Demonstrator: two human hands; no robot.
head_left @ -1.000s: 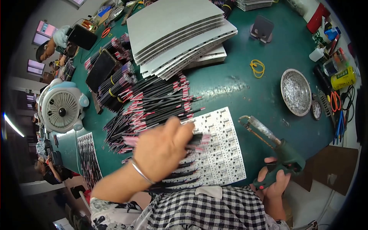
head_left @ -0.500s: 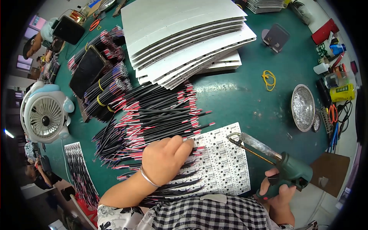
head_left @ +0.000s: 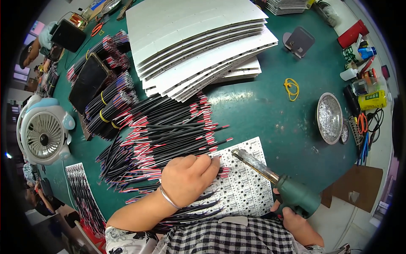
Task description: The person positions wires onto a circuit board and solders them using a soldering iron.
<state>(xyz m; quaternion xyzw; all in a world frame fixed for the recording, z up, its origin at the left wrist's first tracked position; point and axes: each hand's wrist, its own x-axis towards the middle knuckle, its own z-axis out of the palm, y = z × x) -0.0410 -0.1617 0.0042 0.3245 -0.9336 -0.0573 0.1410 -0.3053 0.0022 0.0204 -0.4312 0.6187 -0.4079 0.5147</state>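
My left hand [head_left: 188,178], a bangle at its wrist, is closed over the left side of a white circuit board panel [head_left: 251,182]. Red and white ends of black wires [head_left: 224,172] stick out beside its fingertips, which are partly hidden. In my right hand [head_left: 294,219] is a green soldering gun [head_left: 298,197], held by its handle. The gun's metal tip [head_left: 235,153] hovers over the upper part of the panel, right of my left fingers. Several wires with dark sleeves lie across the panel's lower left.
Loose black wires [head_left: 177,127] lie beyond my left hand, bundled wires [head_left: 112,103] and a dark phone [head_left: 89,80] farther left. White panels [head_left: 198,38] are stacked at the back. A metal bowl [head_left: 330,118] stands right, a fan [head_left: 44,133] left. Co-workers are at the left.
My right hand has brought the soldering gun leftward, its tip now nearer my left fingers. My left hand has shifted slightly right and down, still closed. The whole view has moved a little.
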